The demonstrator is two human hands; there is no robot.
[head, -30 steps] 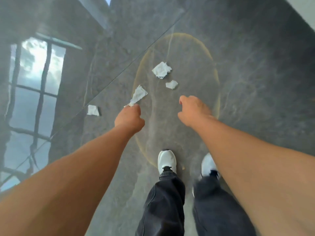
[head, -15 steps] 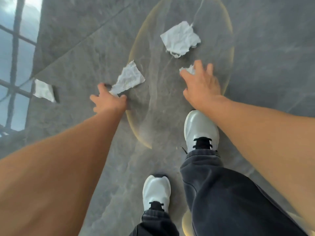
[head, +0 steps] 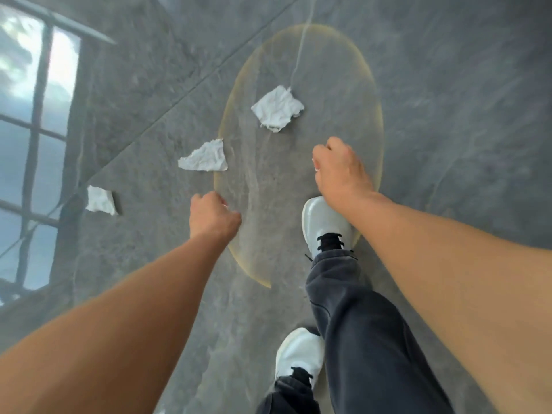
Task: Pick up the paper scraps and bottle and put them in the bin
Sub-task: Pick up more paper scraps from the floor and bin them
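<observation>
right hand (head: 339,168) is curling closed, seemingly pinching a small scrap; left hand (head: 210,218) is hovering fisted, contents unclear, and ought to be pinching the torn paper scrap (head: 206,158) by its raised edge.

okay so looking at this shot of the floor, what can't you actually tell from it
Head view only:
- Right hand: curled shut, back toward the camera; a sliver of white shows at the fingers, but whether it holds a paper scrap is hidden.
- Left hand: closed fist, contents hidden.
- Bottle and bin: outside the frame edges.
- Three paper scraps on the floor: motion blur hides any print.
</observation>
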